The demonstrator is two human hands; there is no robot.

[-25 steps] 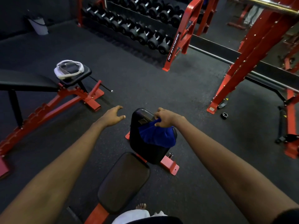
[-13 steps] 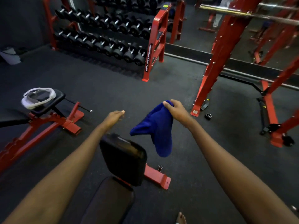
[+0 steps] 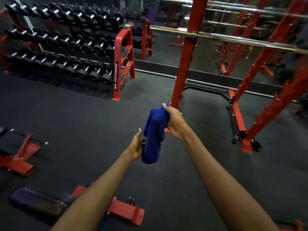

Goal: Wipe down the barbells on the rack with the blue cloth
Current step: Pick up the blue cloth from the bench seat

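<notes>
Blue cloth (image 3: 154,135) hangs mid-frame, bunched in the right hand (image 3: 174,123) while the loosely spread left hand (image 3: 137,146) touches its side, likely to fold it before reaching the bar (image 3: 250,41) at upper right.

The cloth (image 3: 152,135) is solid deep blue, the rack (image 3: 185,64) uprights and bench feet (image 3: 126,212) are bright red, the barbells (image 3: 250,41) shiny chrome, the dumbbells (image 3: 93,74) black with silver handles, and the floor (image 3: 83,122) dark speckled grey.

right hand (image 3: 173,121): grips blue cloth (image 3: 154,135) at its top
left hand (image 3: 137,145): touches the cloth's hanging side
barbell (image 3: 246,41): on red rack (image 3: 185,64)
</notes>
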